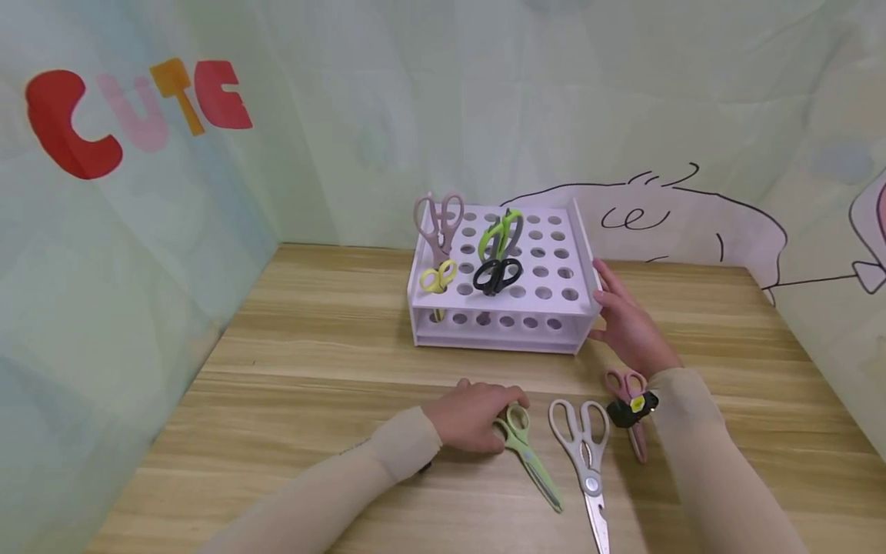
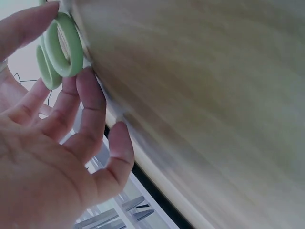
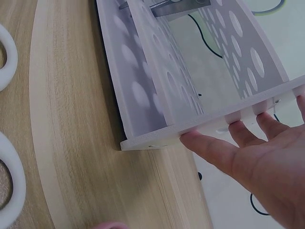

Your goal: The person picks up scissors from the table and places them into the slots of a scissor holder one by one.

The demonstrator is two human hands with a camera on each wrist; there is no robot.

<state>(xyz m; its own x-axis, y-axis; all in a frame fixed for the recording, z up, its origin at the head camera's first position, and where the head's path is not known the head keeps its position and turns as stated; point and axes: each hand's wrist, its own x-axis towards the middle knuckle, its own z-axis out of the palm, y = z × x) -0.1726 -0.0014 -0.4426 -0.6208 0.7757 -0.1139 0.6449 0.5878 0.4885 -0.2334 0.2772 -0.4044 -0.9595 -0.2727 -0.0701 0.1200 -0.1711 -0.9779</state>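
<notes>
My left hand [image 1: 471, 415] has its thumb and fingers around the finger loops of a pair of light green scissors [image 1: 531, 462], which lie on the table with blades pointing toward me. In the left wrist view the green loops [image 2: 71, 45] sit between thumb and fingertips. My right hand [image 1: 628, 331] rests against the right side of a white rack with rows of round holes [image 1: 512, 306]. Seen from the right wrist, its straight fingertips touch the rack's side panel [image 3: 209, 119]. Mauve scissors [image 1: 441, 248], yellow scissors [image 1: 437, 288], lime-and-grey scissors [image 1: 494, 248] and black scissors [image 1: 493, 285] stand in the rack.
Grey-handled kitchen scissors [image 1: 591, 485] lie right of the green pair. Farther right, pink scissors [image 1: 640, 446] are partly covered by the right wrist's camera [image 1: 625, 414]. A printed cloth wall [image 1: 360, 138] borders the wooden table [image 1: 311, 323] behind the rack and at the sides.
</notes>
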